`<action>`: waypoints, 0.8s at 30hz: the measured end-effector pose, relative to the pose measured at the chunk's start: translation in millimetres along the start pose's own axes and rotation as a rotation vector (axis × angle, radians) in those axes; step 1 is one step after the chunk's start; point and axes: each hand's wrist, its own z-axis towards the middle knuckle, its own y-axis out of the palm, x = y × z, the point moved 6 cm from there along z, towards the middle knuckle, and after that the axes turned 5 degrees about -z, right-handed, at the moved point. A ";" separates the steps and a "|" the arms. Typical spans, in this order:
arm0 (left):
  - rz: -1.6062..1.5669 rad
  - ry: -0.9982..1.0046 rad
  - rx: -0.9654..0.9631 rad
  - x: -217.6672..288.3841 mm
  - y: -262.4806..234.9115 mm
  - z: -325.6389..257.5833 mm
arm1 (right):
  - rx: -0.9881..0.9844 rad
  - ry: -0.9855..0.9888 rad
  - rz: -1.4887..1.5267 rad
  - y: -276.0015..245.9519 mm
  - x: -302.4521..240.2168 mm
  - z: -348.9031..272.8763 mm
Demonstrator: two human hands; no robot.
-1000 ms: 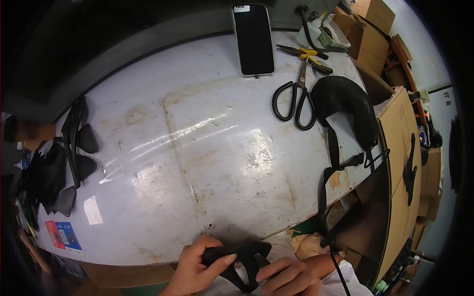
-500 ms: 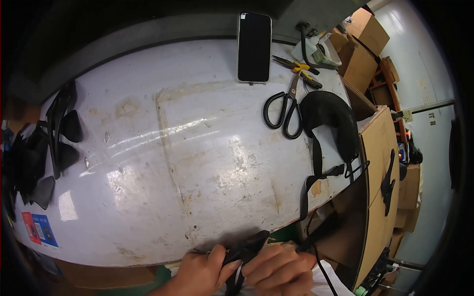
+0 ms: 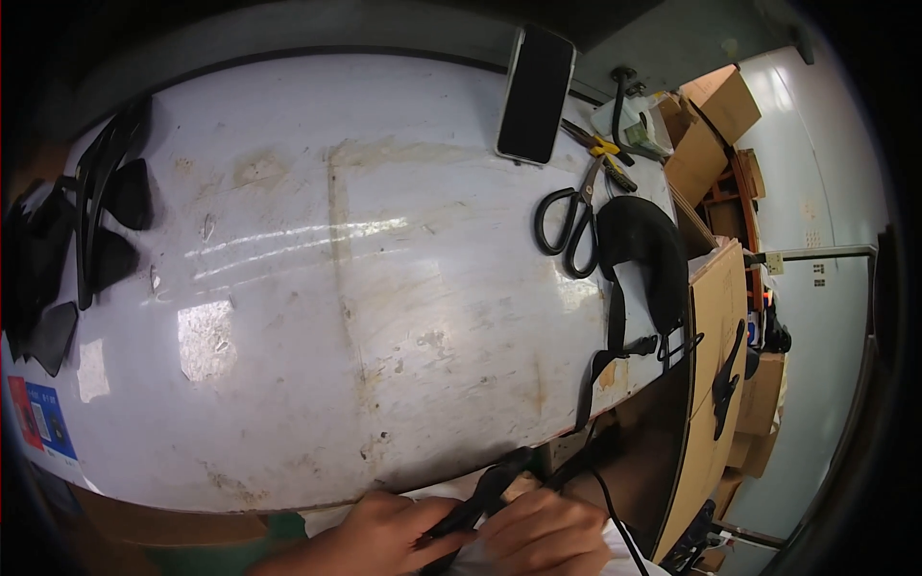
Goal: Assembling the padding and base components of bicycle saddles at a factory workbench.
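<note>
At the table's front edge, my left hand [image 3: 389, 533] is closed round a dark, flexible black piece [image 3: 485, 494] that looks like cloth or strap. Beside it, my right hand [image 3: 545, 536] has its fingers curled against the same piece. What its fingertips grip is hidden. A thin black cord [image 3: 615, 518] runs down past my right hand. To the right on the table lies a curved black padded piece [image 3: 642, 226] with a strap hanging from it. Black-handled scissors [image 3: 578, 226] lie beside that piece.
A phone [image 3: 536, 94] and yellow-handled pliers [image 3: 600, 144] lie at the far right of the white table [image 3: 288, 384]. Black pointed pieces [image 3: 120, 211] are heaped at the left. An open cardboard box [image 3: 706, 384] stands against the right edge.
The view has turned a little, so the table things appear shifted. My left hand has tilted lower along the black piece. My right hand stays close beside it.
</note>
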 end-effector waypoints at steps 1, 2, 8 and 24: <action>0.064 0.025 -0.016 0.0 -0.5 -1.9 | -0.005 0.005 0.007 1.8 0.9 2.0; 0.060 0.022 -0.009 -2.3 -1.1 -4.1 | -0.136 0.002 0.004 10.4 1.3 5.6; 0.118 0.084 -0.045 -6.9 -1.6 -8.3 | -0.356 -0.029 0.073 34.0 7.3 16.8; 0.136 0.099 0.034 -7.5 1.8 -8.9 | 0.237 0.116 -0.043 24.8 -14.8 -29.4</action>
